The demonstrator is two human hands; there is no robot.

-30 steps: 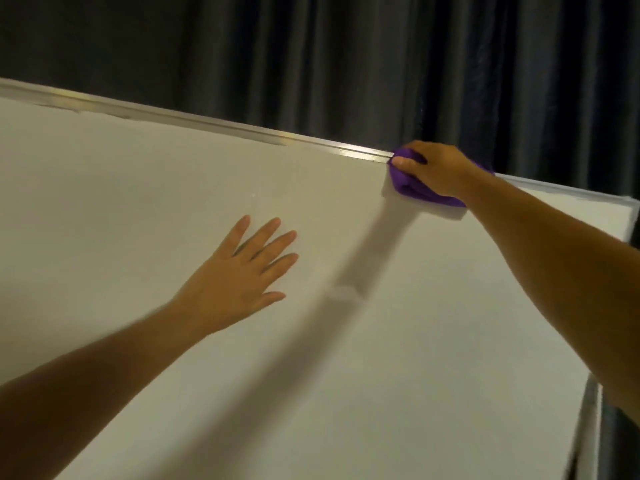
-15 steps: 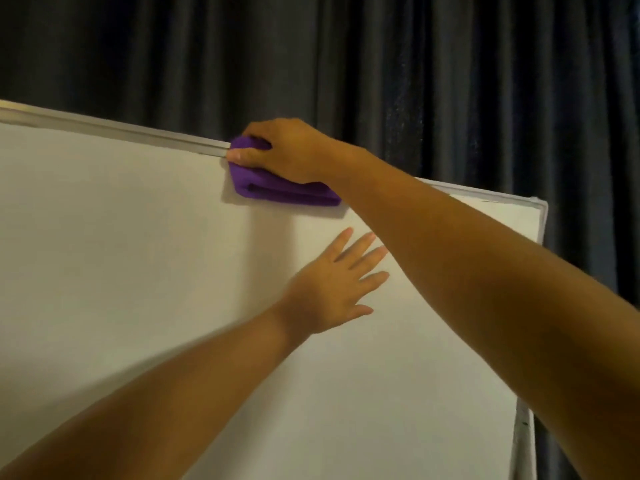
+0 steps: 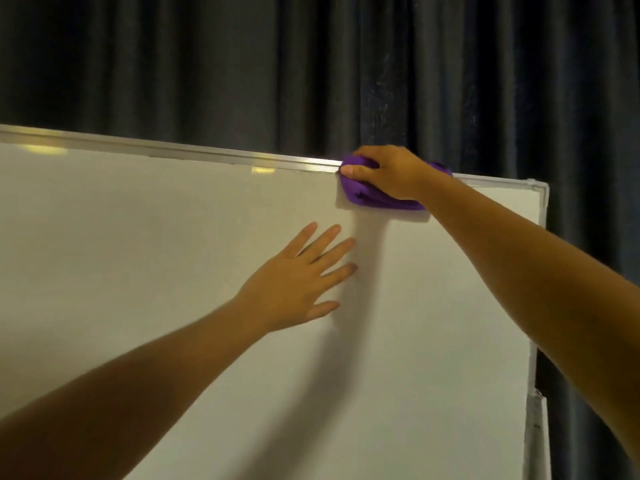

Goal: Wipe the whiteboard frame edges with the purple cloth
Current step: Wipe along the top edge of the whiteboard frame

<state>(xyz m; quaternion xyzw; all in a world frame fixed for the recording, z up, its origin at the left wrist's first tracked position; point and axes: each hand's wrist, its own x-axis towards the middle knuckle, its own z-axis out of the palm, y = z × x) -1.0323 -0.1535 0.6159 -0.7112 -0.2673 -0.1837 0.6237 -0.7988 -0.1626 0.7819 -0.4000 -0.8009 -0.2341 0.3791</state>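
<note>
A white whiteboard [image 3: 138, 254] fills most of the view, with a silver metal frame along its top edge [image 3: 207, 154] and right edge [image 3: 543, 202]. My right hand [image 3: 391, 171] grips a folded purple cloth [image 3: 374, 197] and presses it over the top frame, a short way left of the top right corner. The cloth hangs down onto the board face below the hand. My left hand [image 3: 298, 282] lies flat on the board with its fingers spread, below and left of the cloth, holding nothing.
A dark pleated curtain [image 3: 311, 64] hangs behind the board and past its right side. A pale upright stand leg [image 3: 535, 438] shows below the board's right edge.
My right hand slid the cloth left along the top frame, then back to the right, nearer the corner. My left hand stays flat on the board. The view has shifted too.
</note>
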